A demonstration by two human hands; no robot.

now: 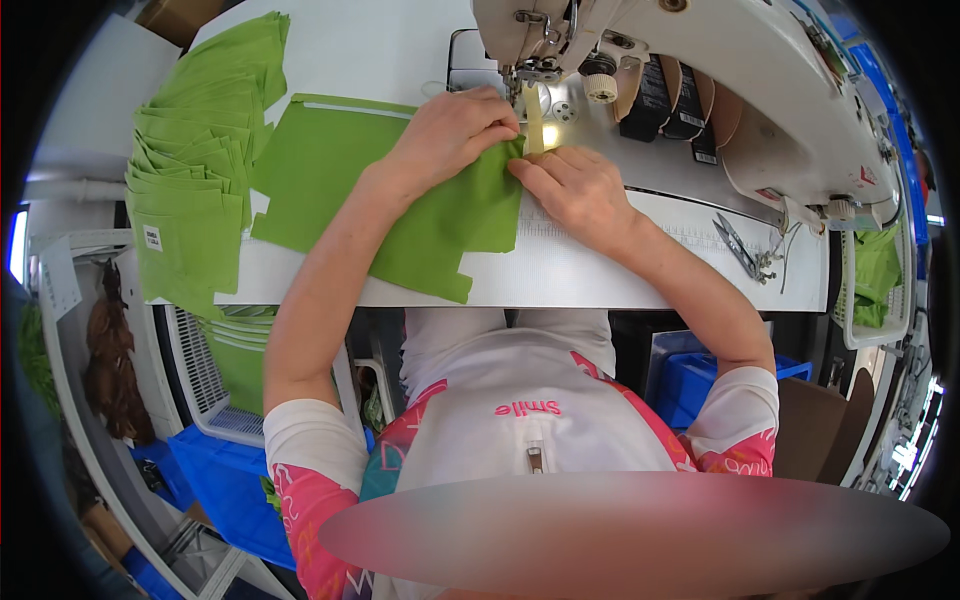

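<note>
A green fabric panel (330, 170) with notched corners lies on the white table, its upper right corner close to the needle area of a sewing machine (740, 70). My left hand (450, 135) is closed on that corner's edge, fingertips just below the presser foot (530, 75). Beside it, my right hand (575, 190) pinches the same green edge between thumb and fingers. A narrow pale yellow strip (533, 115) runs from under the foot down to my right fingertips. Whether the right fingers also grip the strip cannot be made out.
A fanned stack of green fabric pieces (190, 170) covers the table's left side. Thread snips (735, 243) lie at the right, by small metal parts (766, 268). Dark boxes (670, 100) stand under the machine arm. Baskets with green fabric flank the table, one on the right (890, 330).
</note>
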